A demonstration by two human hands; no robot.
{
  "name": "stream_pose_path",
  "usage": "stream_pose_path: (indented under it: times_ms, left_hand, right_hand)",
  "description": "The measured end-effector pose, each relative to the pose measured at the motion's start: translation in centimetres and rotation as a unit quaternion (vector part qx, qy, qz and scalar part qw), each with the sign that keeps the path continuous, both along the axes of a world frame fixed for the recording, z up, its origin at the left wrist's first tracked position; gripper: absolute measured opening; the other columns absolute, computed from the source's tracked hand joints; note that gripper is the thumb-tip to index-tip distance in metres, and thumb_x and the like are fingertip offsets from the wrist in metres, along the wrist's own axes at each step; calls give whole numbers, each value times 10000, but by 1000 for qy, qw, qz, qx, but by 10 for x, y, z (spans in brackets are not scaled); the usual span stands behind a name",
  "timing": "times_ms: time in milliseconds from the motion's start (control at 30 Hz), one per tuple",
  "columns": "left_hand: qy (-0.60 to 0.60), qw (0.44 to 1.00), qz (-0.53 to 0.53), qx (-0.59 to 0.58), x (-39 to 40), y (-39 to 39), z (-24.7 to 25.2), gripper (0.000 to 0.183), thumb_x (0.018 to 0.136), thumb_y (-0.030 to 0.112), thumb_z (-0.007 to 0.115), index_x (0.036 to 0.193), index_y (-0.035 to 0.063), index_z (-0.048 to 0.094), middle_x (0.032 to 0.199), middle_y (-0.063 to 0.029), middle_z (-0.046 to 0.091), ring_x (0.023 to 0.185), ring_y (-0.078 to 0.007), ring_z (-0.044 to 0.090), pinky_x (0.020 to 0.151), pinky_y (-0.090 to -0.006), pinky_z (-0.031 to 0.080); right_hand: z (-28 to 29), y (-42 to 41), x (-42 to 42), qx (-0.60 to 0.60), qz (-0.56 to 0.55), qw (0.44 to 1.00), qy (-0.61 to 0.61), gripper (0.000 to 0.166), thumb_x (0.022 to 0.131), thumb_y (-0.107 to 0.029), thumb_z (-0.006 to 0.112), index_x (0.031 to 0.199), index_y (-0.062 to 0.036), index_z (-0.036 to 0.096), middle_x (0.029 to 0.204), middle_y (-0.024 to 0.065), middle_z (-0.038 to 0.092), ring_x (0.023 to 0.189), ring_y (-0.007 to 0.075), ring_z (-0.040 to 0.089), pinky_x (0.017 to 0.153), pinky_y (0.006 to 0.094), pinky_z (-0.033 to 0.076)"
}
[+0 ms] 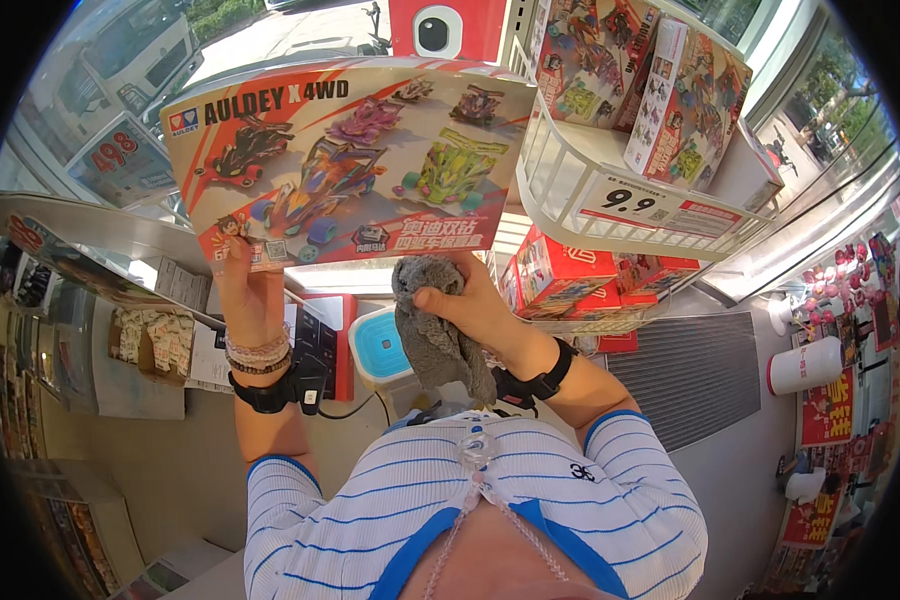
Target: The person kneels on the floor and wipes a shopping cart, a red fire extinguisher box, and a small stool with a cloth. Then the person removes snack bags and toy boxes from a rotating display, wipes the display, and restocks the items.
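An Auldey toy car box (345, 180), its front printed with racing cars, is held up before me. My left hand (251, 281) grips it at the lower left corner, with the thumb on the front and the other fingers hidden behind. In my right hand (472, 300) a grey plush cloth (442, 337) is bunched up, the thumb pressed over it and its loose end hanging down. That hand is just under the lower right edge of the box; whether it also touches the box I cannot tell.
A white wire display basket (592, 172) at the upper right holds similar boxes and bears a price sign (660, 206). Red boxes (562, 270) are stacked on the rack below. A bin with a blue top (379, 343) stands below my hands. A grey floor mat (690, 375) lies right.
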State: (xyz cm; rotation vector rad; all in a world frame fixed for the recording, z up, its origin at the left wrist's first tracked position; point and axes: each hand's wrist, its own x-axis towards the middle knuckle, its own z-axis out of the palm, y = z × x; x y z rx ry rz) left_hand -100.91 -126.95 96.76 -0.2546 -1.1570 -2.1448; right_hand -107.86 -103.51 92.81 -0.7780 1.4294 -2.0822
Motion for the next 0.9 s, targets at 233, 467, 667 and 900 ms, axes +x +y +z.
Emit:
stream_pose_path:
  times_ms: [233,467,667,900]
  left_hand:
    - [140,966,85,-202,-92,0,142,477,889,245,603,1283,30,445,1238,-89,542,1123,-189,536,957,-347,433]
    - [160,905,-88,-384,-164,102,227,531,845,257,658,1273,34,437,1053,-41,609,911,-128,605,777,-251,512]
    - [58,862,-98,-495,-211,130,234,569,821,180,693,1280,13,402,1073,-77,610,933,-120,605,799,-244,494]
    - [-14,820,-84,-566,-274,142,201,631,796,283,720,1303,47,426,1072,-87,614,959,-159,600,831,-292,494]
  right_hand:
    - [-32,78,12,126,5,960,251,444,726,-129,739,1132,-59,574,1231,137,551,1118,262,541,947,344,424]
    - [-48,136,23,174,-94,951,239,407,726,-114,725,1103,-50,587,1200,124,574,1104,277,550,935,361,427]
    - [-52,176,31,168,-131,952,221,403,730,-110,722,1103,-42,586,1190,126,573,1117,265,542,953,352,411]
    - [-57,193,24,187,-144,953,190,394,743,-131,701,1108,-33,591,1177,148,575,1112,271,546,955,351,410]
